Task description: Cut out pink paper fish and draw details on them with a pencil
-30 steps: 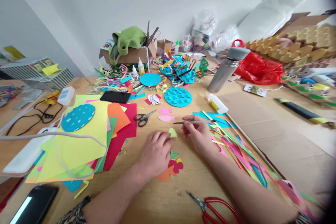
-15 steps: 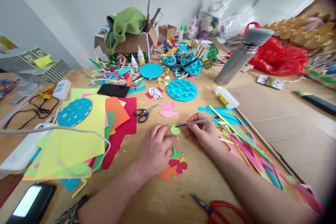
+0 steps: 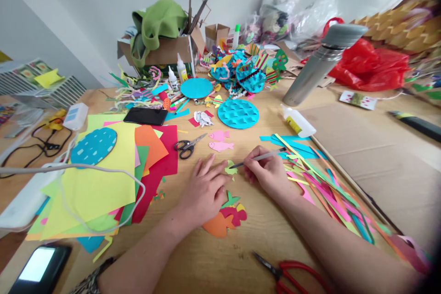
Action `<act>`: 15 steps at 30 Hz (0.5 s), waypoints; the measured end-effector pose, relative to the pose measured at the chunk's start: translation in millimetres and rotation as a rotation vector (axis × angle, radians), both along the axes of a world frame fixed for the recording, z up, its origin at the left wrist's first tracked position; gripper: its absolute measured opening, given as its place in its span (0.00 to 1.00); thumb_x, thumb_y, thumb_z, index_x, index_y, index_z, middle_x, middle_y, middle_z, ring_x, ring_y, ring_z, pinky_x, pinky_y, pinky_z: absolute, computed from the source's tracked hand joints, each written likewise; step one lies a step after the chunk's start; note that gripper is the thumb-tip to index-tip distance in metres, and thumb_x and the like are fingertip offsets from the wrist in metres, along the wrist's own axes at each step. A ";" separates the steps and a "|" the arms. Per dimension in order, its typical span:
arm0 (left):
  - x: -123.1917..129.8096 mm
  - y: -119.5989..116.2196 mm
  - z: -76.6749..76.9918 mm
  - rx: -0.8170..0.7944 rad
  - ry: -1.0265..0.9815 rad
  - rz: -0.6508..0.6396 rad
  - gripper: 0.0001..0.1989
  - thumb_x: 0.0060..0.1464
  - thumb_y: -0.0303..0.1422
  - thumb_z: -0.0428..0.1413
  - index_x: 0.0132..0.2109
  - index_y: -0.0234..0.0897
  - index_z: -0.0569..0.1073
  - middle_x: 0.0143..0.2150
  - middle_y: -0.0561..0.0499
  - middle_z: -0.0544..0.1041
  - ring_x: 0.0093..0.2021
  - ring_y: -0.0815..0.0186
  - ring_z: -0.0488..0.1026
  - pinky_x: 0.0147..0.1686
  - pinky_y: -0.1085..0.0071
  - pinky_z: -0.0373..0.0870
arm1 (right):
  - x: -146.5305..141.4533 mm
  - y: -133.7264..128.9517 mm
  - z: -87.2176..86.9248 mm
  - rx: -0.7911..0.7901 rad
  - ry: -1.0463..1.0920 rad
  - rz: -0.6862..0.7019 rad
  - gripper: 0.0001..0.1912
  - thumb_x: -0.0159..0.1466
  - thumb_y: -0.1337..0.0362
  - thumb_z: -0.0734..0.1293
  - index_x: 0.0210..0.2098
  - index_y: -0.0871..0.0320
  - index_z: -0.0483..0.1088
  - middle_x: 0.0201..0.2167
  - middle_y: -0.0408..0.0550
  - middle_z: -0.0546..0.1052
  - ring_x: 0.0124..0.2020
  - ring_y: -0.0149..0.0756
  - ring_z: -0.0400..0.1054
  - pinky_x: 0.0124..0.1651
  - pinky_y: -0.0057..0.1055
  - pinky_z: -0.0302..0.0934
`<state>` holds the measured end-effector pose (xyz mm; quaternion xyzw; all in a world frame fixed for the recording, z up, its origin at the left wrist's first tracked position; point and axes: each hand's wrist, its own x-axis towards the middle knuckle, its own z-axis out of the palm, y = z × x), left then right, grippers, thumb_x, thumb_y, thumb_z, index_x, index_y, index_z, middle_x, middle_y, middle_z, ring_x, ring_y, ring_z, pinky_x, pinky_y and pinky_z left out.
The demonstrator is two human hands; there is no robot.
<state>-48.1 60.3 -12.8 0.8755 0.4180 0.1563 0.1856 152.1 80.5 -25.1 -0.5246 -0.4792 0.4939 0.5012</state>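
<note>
My right hand (image 3: 263, 170) is closed around a grey pen (image 3: 267, 156), whose tip meets a small light-green paper cut-out (image 3: 231, 168). Flat on the wood, fingers spread, my left hand (image 3: 205, 188) reaches the cut-out's left edge with its fingertips. Two pink paper fish (image 3: 220, 146) lie just beyond. Nearer me, beside the left hand, are orange, red and green paper cut-outs (image 3: 220, 224), partly overlapping. Black-handled scissors (image 3: 186, 148) rest to the left of the fish. Red-handled scissors (image 3: 284, 275) lie at the near edge.
Coloured paper sheets (image 3: 99, 183) with a cable across them fill the left. Paper strips (image 3: 330, 193) and a cardboard sheet (image 3: 375, 156) lie at right. A glue bottle (image 3: 298, 121), a steel flask (image 3: 310, 69) and a blue textured disc (image 3: 237, 114) stand or lie farther back.
The view has shifted slightly. My left hand's fingers have spread a little wider beside the green cut-out. The pen stays in my right hand with its tip at the cut-out.
</note>
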 end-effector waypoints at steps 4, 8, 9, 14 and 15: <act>-0.7 -0.8 -2.7 0.038 -0.038 0.019 0.17 0.57 0.22 0.52 0.50 0.39 0.77 0.65 0.46 0.67 0.70 0.50 0.50 0.66 0.43 0.54 | 0.6 0.0 -0.9 0.046 -0.010 -0.016 0.11 0.60 0.61 0.70 0.26 0.55 0.65 0.16 0.41 0.72 0.16 0.31 0.65 0.19 0.27 0.60; -1.1 -1.8 -4.2 0.065 -0.045 0.029 0.17 0.57 0.23 0.52 0.50 0.39 0.77 0.64 0.43 0.66 0.69 0.48 0.52 0.63 0.44 0.59 | 0.5 1.7 -3.3 0.040 -0.045 -0.027 0.11 0.60 0.59 0.70 0.27 0.56 0.65 0.17 0.40 0.71 0.15 0.30 0.64 0.18 0.27 0.58; -1.2 -2.0 -4.3 0.069 -0.046 0.031 0.17 0.57 0.23 0.52 0.50 0.39 0.77 0.64 0.42 0.66 0.69 0.48 0.52 0.63 0.43 0.60 | 0.2 1.9 -3.6 0.033 -0.053 -0.025 0.12 0.60 0.58 0.70 0.27 0.56 0.65 0.16 0.40 0.71 0.14 0.29 0.63 0.17 0.26 0.57; -0.8 -4.1 -5.0 0.105 -0.052 0.039 0.17 0.57 0.24 0.52 0.51 0.39 0.77 0.60 0.42 0.67 0.67 0.47 0.53 0.62 0.42 0.60 | -1.1 1.4 -1.9 0.006 -0.073 0.014 0.14 0.60 0.55 0.70 0.27 0.56 0.65 0.15 0.39 0.70 0.12 0.28 0.60 0.14 0.25 0.54; -0.5 -4.7 -5.0 0.114 -0.051 0.041 0.17 0.58 0.23 0.52 0.52 0.40 0.77 0.59 0.42 0.67 0.66 0.47 0.54 0.62 0.42 0.60 | -1.2 1.4 -1.4 0.002 -0.073 0.020 0.15 0.60 0.54 0.70 0.27 0.56 0.65 0.15 0.40 0.70 0.12 0.28 0.61 0.14 0.25 0.54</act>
